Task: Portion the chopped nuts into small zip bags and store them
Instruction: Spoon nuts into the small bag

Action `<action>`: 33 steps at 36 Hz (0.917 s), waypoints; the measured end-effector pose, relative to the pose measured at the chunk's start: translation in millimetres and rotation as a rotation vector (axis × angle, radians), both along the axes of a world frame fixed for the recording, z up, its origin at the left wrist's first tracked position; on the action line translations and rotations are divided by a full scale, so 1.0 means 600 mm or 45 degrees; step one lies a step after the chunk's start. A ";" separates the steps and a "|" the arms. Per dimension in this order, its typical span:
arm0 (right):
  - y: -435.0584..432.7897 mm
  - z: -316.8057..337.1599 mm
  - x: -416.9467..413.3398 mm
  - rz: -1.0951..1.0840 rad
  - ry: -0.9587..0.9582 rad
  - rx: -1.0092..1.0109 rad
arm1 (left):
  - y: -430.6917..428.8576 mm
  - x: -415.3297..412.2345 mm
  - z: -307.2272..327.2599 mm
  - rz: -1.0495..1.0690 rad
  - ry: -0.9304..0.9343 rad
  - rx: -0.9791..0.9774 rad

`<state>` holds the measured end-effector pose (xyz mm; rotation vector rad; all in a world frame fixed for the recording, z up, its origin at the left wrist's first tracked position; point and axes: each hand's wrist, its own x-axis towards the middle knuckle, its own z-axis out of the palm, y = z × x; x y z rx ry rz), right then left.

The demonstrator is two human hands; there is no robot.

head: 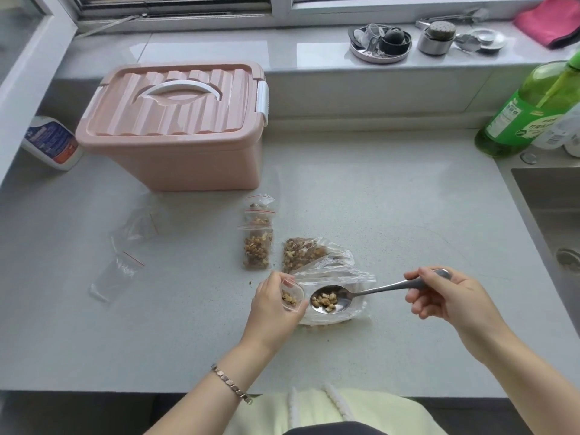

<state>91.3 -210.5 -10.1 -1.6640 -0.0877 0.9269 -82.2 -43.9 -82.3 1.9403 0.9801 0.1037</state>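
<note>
My left hand [272, 304] grips a small zip bag [292, 297] with its mouth held open; a few chopped nuts lie inside. My right hand [445, 298] holds a metal spoon [370, 291] by the handle. Its bowl, loaded with chopped nuts [326, 301], hangs right beside the bag's mouth. Under the spoon lies the large clear bag of nuts [317, 255]. Filled small zip bags [258, 243] with red seal lines lie in a row just behind my left hand. Empty zip bags [125, 255] lie to the left.
A pink lidded storage box [175, 127] with a white handle stands at the back left, a spray bottle [51, 142] beside it. A green bottle [527, 111] and a sink [552, 215] are on the right. Metal items sit on the window ledge [379, 42].
</note>
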 end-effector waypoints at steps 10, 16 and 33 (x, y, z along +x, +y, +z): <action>0.039 0.054 -0.040 0.088 -0.317 0.158 | -0.008 0.007 0.002 -0.033 0.003 0.043; 0.043 0.054 -0.076 0.442 -0.971 0.153 | -0.010 0.010 0.002 0.021 -0.036 0.015; 0.000 -0.013 -0.039 -0.006 -0.506 -0.116 | -0.003 -0.008 0.023 0.245 -0.219 -0.038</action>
